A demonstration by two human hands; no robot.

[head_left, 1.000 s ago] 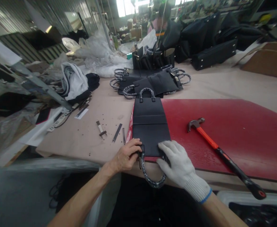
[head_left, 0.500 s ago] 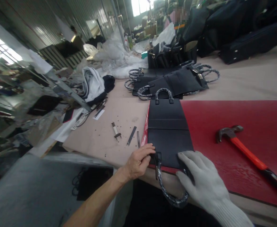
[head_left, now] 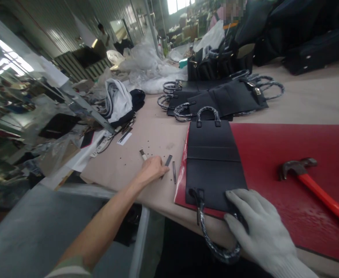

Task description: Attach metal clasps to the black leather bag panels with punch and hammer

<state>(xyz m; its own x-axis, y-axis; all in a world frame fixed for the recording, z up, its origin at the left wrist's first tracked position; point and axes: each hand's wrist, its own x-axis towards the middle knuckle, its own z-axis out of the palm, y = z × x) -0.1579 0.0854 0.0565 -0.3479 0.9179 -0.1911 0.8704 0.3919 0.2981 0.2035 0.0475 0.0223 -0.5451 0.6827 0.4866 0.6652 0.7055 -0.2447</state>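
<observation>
A black leather bag panel (head_left: 215, 170) lies flat, its two plastic-wrapped handles at opposite ends. The near handle (head_left: 225, 255) hangs over the table edge. My right hand (head_left: 258, 222), in a white glove, grips the panel's near right corner, fingers on top and thumb by the handle's base. Left of the panel, my bare left hand (head_left: 153, 168) has its fingers closed on a flat metal strip (head_left: 169, 159) on the table. Part of the strip is hidden beneath the fingers. Beside it lies a thin metal rod (head_left: 174, 172). A brown-tipped tool (head_left: 142, 153) is partly covered by this hand.
The panel rests on a red board (head_left: 273, 143), with a red-handled claw hammer (head_left: 316, 185) to its right. More black bag pieces (head_left: 230, 96) are piled behind. Grey and black cloth (head_left: 118, 102) and clear plastic sheeting (head_left: 146, 69) lie toward the back left. A person stands far behind.
My left hand has left the panel's near left corner and moved left onto the metal strip. My right hand stays on the panel. The whole view has shifted slightly.
</observation>
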